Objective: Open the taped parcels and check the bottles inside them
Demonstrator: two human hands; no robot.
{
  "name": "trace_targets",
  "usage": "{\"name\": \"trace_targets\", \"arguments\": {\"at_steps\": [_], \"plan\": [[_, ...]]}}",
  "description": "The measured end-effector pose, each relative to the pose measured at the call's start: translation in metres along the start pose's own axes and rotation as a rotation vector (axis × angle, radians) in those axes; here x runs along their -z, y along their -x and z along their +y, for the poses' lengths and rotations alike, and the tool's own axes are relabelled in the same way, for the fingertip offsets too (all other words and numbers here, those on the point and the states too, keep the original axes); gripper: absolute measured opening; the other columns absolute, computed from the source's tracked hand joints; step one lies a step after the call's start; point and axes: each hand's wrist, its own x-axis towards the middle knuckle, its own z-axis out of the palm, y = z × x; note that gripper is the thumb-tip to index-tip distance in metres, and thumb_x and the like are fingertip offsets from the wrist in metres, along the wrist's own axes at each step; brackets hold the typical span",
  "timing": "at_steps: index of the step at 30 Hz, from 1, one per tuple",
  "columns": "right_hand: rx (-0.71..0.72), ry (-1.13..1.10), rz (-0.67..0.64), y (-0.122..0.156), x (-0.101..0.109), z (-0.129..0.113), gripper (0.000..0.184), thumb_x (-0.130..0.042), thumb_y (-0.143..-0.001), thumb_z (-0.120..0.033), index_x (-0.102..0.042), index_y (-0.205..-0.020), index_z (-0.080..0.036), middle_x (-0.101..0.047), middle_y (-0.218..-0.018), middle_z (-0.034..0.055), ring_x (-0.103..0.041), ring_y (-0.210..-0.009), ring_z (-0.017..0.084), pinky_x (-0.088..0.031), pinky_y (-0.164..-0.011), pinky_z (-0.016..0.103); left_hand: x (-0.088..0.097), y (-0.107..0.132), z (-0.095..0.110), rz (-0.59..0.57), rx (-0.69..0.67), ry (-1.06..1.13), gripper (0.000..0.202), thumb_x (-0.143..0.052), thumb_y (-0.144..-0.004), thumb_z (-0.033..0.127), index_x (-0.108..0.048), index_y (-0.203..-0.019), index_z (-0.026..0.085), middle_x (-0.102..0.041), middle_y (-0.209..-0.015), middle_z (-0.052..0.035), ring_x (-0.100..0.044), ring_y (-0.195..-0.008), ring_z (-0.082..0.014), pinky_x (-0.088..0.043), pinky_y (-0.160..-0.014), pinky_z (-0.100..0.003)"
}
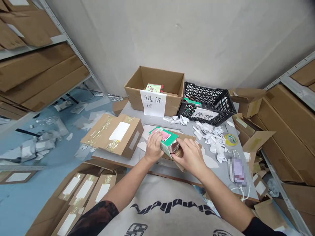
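My left hand (154, 147) wraps around a small green box (173, 137) with a pink panel, just above the table. The end of this box toward the right is open, and something round and shiny (175, 147) shows inside it. At that end my right hand (191, 156) grips the edge, thumb below and fingers above. Behind and under the hands lies some flattened brown cardboard (183, 135), partly hidden by them. A taped carton (115, 132) with a white label sits to the left of my left hand.
An open carton (133, 95) with a paper sign and a black plastic crate (211, 98) stand at the back. Crumpled paper (209, 137), yellow tape (231, 140) and a blurred device (236, 170) lie to the right. Shelves with cartons (283, 131) flank the table (157, 172).
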Motion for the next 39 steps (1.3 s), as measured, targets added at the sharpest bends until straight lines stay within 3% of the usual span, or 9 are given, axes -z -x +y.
{"name": "trace_targets", "arguments": {"at_steps": [6, 12, 21, 29, 36, 39], "plan": [[-0.035, -0.119, 0.054, -0.006, -0.010, -0.009, 0.031, -0.066, -0.079, -0.032, -0.062, -0.109, -0.024, -0.059, -0.087, 0.0070, -0.055, -0.085, 0.027, -0.047, -0.076, 0.040, -0.002, 0.008, -0.002, 0.026, 0.015, 0.015, 0.060, -0.059, -0.080, 0.021, -0.037, -0.136, 0.021, -0.059, -0.127, -0.0154, -0.053, -0.127, -0.0295, -0.042, -0.106, -0.055], [-0.061, -0.267, 0.057, -0.009, -0.015, -0.010, 0.044, -0.066, -0.070, -0.023, -0.058, -0.114, -0.021, -0.054, -0.099, 0.0092, -0.052, -0.096, 0.028, -0.049, -0.086, 0.043, -0.005, 0.006, -0.001, -0.074, 0.101, 0.103, 0.059, -0.057, -0.081, 0.023, -0.037, -0.136, 0.021, -0.058, -0.130, -0.0138, -0.050, -0.130, -0.0273, -0.044, -0.106, -0.050], [-0.031, -0.251, 0.182, -0.007, -0.012, -0.012, 0.049, -0.066, -0.065, -0.021, -0.058, -0.114, -0.020, -0.049, -0.105, 0.0100, -0.051, -0.099, 0.028, -0.049, -0.088, 0.045, -0.008, -0.007, -0.007, 0.076, -0.010, 0.123, 0.052, -0.060, -0.084, 0.023, -0.039, -0.132, 0.024, -0.059, -0.126, -0.0114, -0.055, -0.124, -0.0247, -0.049, -0.102, -0.046], [0.024, -0.205, 0.232, -0.006, -0.011, -0.008, 0.045, -0.065, -0.065, -0.026, -0.056, -0.109, -0.020, -0.056, -0.101, 0.0094, -0.058, -0.096, 0.028, -0.052, -0.083, 0.044, 0.005, -0.009, -0.006, 0.079, 0.027, 0.082, 0.052, -0.064, -0.077, 0.021, -0.044, -0.126, 0.024, -0.061, -0.123, -0.0105, -0.057, -0.119, -0.0260, -0.047, -0.099, -0.045], [0.032, -0.162, 0.229, -0.006, -0.006, -0.012, 0.048, -0.062, -0.063, -0.024, -0.053, -0.109, -0.018, -0.057, -0.104, 0.0126, -0.060, -0.094, 0.029, -0.055, -0.076, 0.042, 0.012, -0.013, -0.005, -0.018, 0.063, 0.042, 0.052, -0.067, -0.075, 0.023, -0.049, -0.123, 0.024, -0.062, -0.119, -0.0105, -0.060, -0.111, -0.0280, -0.045, -0.097, -0.047], [0.039, -0.188, 0.177, -0.009, 0.003, -0.009, 0.050, -0.062, -0.063, -0.023, -0.053, -0.112, -0.019, -0.057, -0.107, 0.0124, -0.060, -0.096, 0.029, -0.054, -0.076, 0.041, 0.024, -0.022, -0.002, -0.092, 0.032, 0.123, 0.065, -0.071, -0.071, 0.029, -0.046, -0.130, 0.024, -0.055, -0.131, -0.0130, -0.053, -0.123, -0.0311, -0.042, -0.103, -0.050]]}}
